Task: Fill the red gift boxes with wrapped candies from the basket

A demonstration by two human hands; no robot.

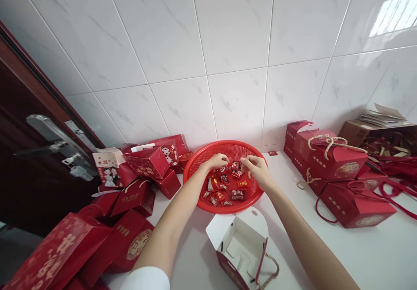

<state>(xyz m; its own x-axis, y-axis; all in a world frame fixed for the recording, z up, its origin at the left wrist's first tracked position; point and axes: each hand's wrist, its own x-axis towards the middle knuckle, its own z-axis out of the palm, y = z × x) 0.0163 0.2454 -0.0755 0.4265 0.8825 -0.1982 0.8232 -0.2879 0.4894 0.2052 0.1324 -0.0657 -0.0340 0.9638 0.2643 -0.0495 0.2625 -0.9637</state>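
Note:
A red plastic basket (195,163) holds several small wrapped sweets (237,194), mostly in red and dark wrappers. My left hand (218,161) is over the basket's left side with its fingers curled together, and what they hold, if anything, is hidden. Over the right side, my right hand (256,169) has thumb and fingers pinched close to the sweets; I cannot make out what is between them. In front of the basket stands an open gift box (243,242), white inside and dark red outside, with a rope handle at its right.
Red gift boxes (130,233) are heaped at the left, near a dark door with a metal handle (48,129). More red boxes (339,164) with rope handles are stacked at the right. Behind them stands a cardboard carton (355,133). A tiled wall (234,98) rises behind the basket.

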